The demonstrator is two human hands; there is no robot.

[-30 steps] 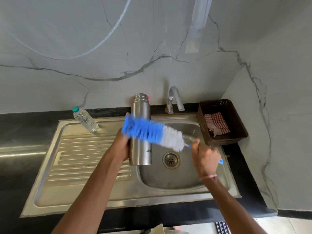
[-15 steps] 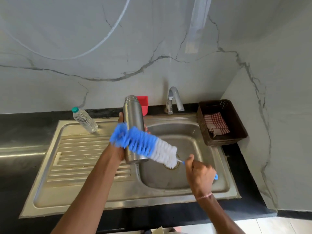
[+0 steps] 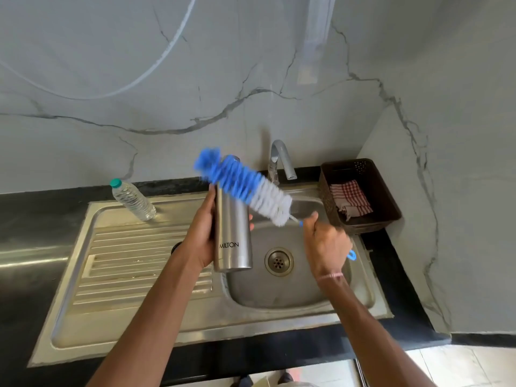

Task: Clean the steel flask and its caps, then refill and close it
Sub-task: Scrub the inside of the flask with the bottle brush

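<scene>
I had the left hand point(image 3: 203, 238) wrapped round the steel flask point(image 3: 233, 236), thumb up its left side and the fingers point(image 3: 251, 219) curled behind it, their tips showing at its right edge. The flask stood upright in that grip above the left rim of the sink point(image 3: 279, 300), its printed name facing me. The right hand point(image 3: 325, 243) was closed round the handle of the bottle brush point(image 3: 245, 188), fingers point(image 3: 313, 219) pressed together on it, with the blue loop of the handle sticking out below the palm. The bristles, blurred, lay slanted across the flask's upper part, blue end up and away from the right fingers, white end just beside them; they hid most of the flask's top. The tap point(image 3: 280, 160) stood beyond both hands. Just right of the right fingers sat a brown basket point(image 3: 391, 210) with a checked cloth point(image 3: 350, 201) inside. Well left of the left fingers, a plastic water bottle point(image 3: 134, 201) stood on the draining board, beside the dark counter point(image 3: 28, 219).
</scene>
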